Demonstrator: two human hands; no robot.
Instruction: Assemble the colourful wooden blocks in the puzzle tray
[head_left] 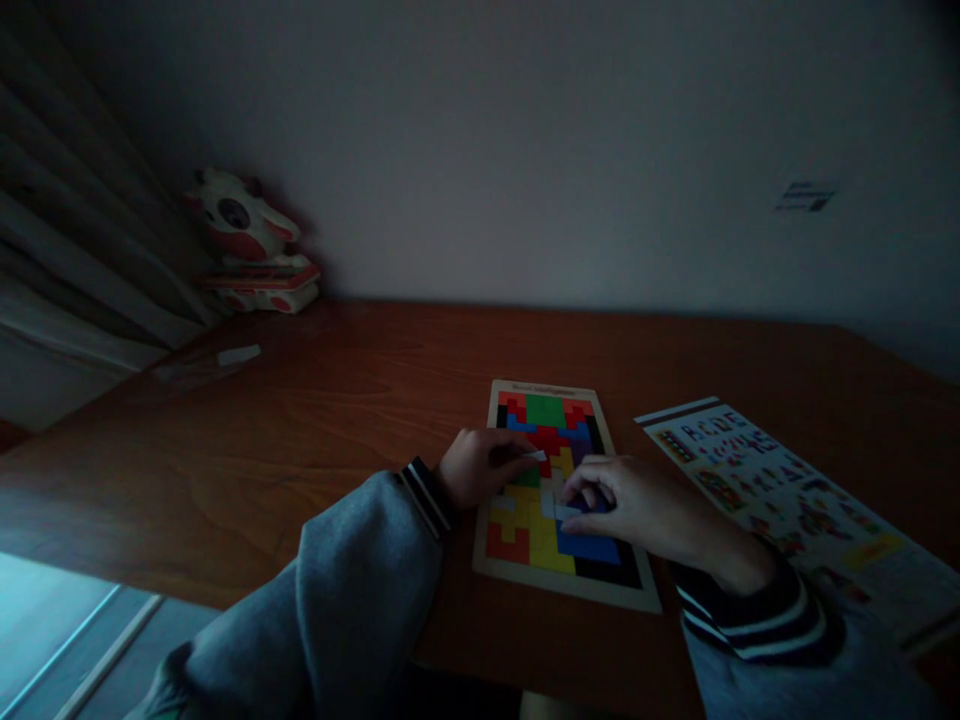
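A framed puzzle board (544, 580) lies on the brown table, filled with red, green, yellow, blue, purple and black block pieces. Over its left side is my left hand (480, 465), with thumb and forefinger pinching a small white piece (538, 456). My right hand (626, 500) is over the board's right side, its fingers curved around a pale piece (568, 512) near the fingertips. Whether that piece is gripped or only touched is hard to tell in the dim light. Parts of the blue and purple pieces are hidden under my right hand.
To the right of the board lies a printed sheet (795, 500) with letters and coloured figures. A cow-shaped toy (251, 240) stands at the back left beside a curtain (75, 220). A small white strip (238, 355) rests on the table (360, 400) at the left.
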